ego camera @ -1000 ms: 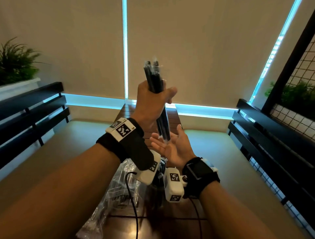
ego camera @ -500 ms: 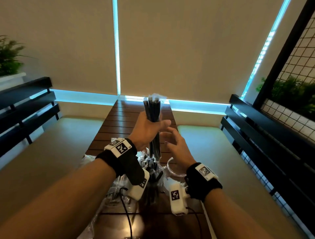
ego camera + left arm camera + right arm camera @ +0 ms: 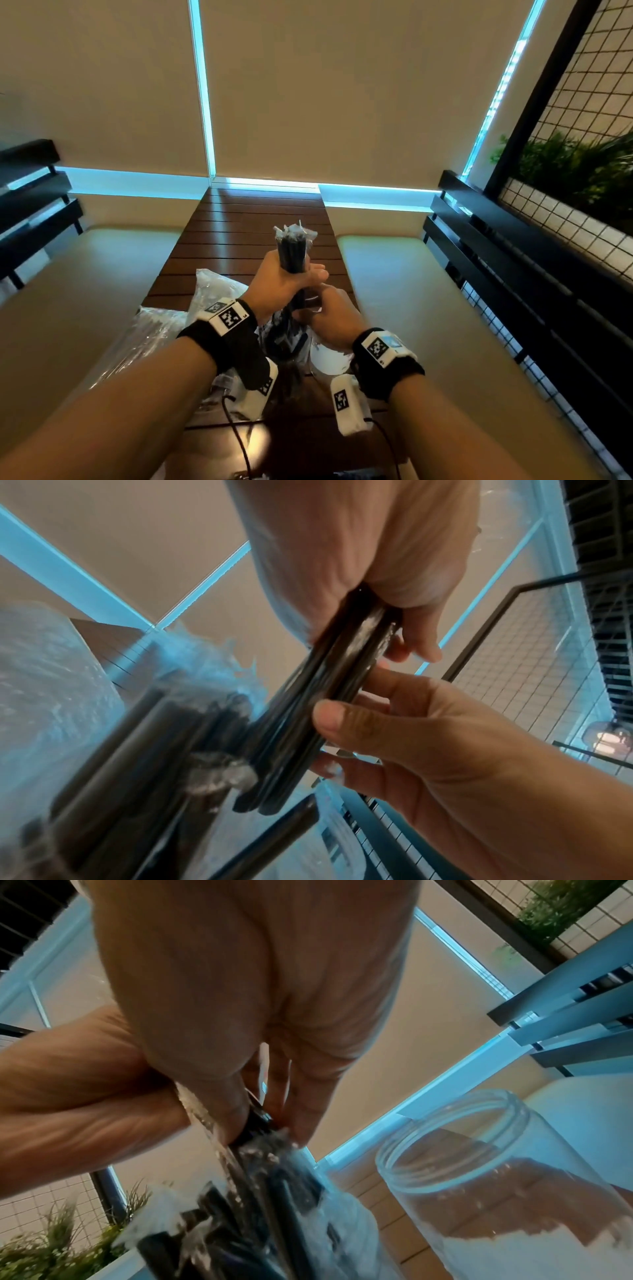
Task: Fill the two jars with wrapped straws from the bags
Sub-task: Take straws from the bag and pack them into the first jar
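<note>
Gripping an upright bundle of wrapped straws (image 3: 292,255) in the left hand (image 3: 281,287), pinching its lower part with the right hand (image 3: 330,317) (just above the filled jar (image 3: 286,346)), beside an empty jar (image 3: 496,1183).

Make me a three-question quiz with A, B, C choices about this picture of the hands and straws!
1. Where is the empty jar? A on the wooden table B on a bench C on the floor
2. What colour are the straws? A red B black C yellow
3. What is the left hand doing? A resting flat B waving C gripping the straws

Answers: 1 A, table slats show through its glass; 2 B, the bundle looks black inside clear wrappers; 3 C, its fingers curl round the bundle while the right hand pinches it lower down.
</note>
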Action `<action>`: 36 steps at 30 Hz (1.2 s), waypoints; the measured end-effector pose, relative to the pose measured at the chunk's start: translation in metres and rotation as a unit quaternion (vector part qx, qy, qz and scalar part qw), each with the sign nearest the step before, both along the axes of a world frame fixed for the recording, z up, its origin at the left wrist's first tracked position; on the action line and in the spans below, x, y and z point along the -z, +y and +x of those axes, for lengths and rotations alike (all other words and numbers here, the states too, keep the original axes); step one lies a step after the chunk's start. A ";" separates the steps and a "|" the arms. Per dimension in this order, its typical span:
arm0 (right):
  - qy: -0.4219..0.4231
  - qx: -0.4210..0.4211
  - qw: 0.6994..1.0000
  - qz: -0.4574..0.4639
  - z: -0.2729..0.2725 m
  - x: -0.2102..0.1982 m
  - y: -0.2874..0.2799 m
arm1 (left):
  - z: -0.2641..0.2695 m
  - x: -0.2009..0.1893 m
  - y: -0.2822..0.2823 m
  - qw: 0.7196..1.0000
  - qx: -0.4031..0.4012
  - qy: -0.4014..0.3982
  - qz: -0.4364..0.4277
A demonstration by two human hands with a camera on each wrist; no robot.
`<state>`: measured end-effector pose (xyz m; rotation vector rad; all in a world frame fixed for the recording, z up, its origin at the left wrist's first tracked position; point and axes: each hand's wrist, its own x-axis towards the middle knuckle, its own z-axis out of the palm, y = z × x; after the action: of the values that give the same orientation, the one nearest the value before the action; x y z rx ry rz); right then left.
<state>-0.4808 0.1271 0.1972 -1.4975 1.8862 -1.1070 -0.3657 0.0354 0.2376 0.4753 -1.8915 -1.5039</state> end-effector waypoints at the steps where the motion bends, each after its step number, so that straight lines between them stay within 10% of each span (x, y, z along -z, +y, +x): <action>1: -0.002 -0.002 1.000 0.001 0.001 0.003 0.000 | 0.001 0.004 -0.001 1.000 0.005 -0.009 0.000; 8: 0.057 -0.013 0.998 0.016 0.004 0.025 -0.008 | 0.000 0.037 -0.003 0.984 -0.079 -0.133 -0.092; 13: 0.021 -0.019 0.999 0.016 0.001 0.035 -0.007 | 0.000 0.041 -0.007 0.897 -0.183 -0.292 -0.278; 19: -0.092 0.079 0.982 -0.142 0.011 -0.003 0.001 | 0.013 0.067 -0.026 0.925 -0.112 -0.284 -0.227; 23: -0.007 0.025 0.975 -0.222 0.035 -0.036 -0.014 | 0.013 0.085 -0.034 0.921 -0.087 -0.291 -0.246; 28: 0.209 -0.024 0.970 -0.123 0.046 -0.023 -0.040 | 0.022 0.062 -0.022 0.926 -0.045 -0.260 -0.271; 36: 0.200 0.003 0.977 -0.071 0.033 0.032 -0.043 | 0.050 0.080 -0.033 0.926 -0.002 -0.325 -0.192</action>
<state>-0.4482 0.0841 0.1654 -1.9135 2.1080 -1.0166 -0.3156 0.0028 0.1577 0.8615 -2.6144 -0.9838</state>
